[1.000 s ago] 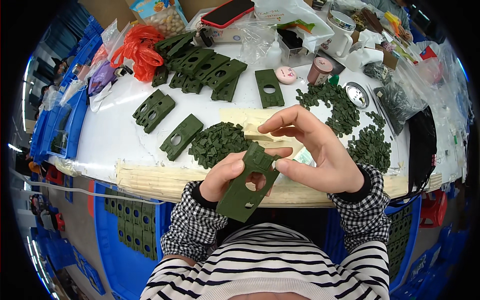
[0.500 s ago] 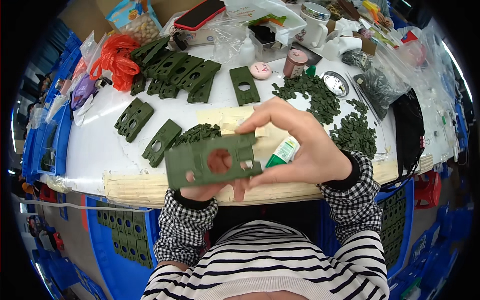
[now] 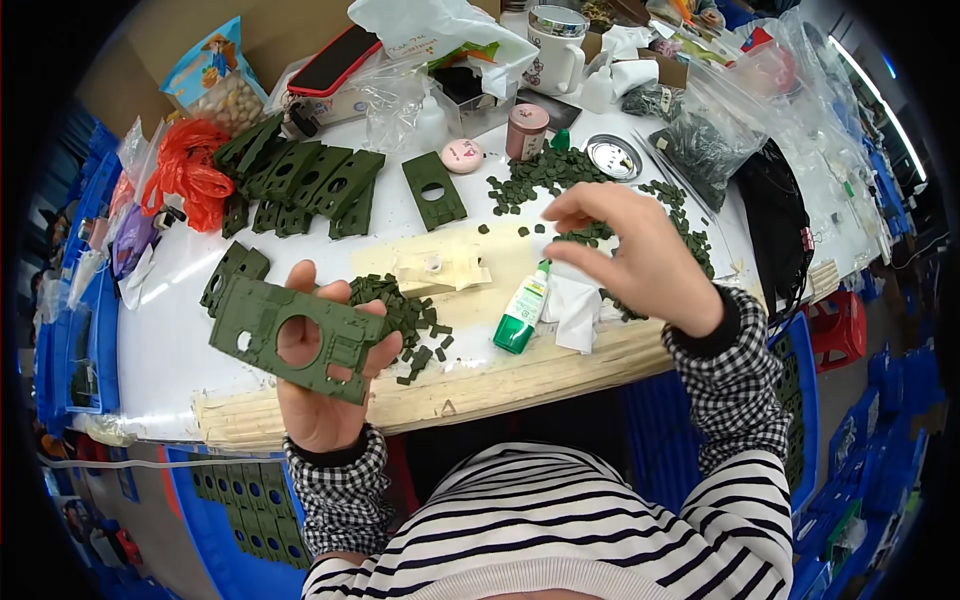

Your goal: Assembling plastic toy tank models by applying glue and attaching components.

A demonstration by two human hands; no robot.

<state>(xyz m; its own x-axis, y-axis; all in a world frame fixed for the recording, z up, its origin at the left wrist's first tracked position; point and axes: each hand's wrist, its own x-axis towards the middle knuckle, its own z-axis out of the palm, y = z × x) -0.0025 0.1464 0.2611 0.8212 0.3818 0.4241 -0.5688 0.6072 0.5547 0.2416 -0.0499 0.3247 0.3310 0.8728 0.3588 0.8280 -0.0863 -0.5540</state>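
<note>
My left hand (image 3: 322, 420), palm up near the front left of the table, holds a dark green plastic model tank hull (image 3: 262, 326). The hull is tilted, with a large round hole in its middle and smaller openings at its ends. My right hand (image 3: 655, 262) hovers empty to the right, thumb and fingers apart. Beneath and beyond its fingertips lies a scatter of small green plastic pieces (image 3: 545, 178). A green-and-white glue bottle (image 3: 522, 312) is left of that hand, beside a crumpled white tissue (image 3: 574, 312). More small green pieces (image 3: 398, 312) are heaped just right of the hull.
A cream block (image 3: 440, 268) sits mid-table on a pale sheet. Several green hulls (image 3: 325, 180) are stacked at the back left, with one single hull (image 3: 434, 190) beside them. Behind stand a pink tin (image 3: 527, 130), a white mug (image 3: 556, 50) and a red-edged phone (image 3: 335, 60).
My right hand has let go of the hull and moved up and right. My left hand has carried the hull left. The whole view has shifted slightly.
</note>
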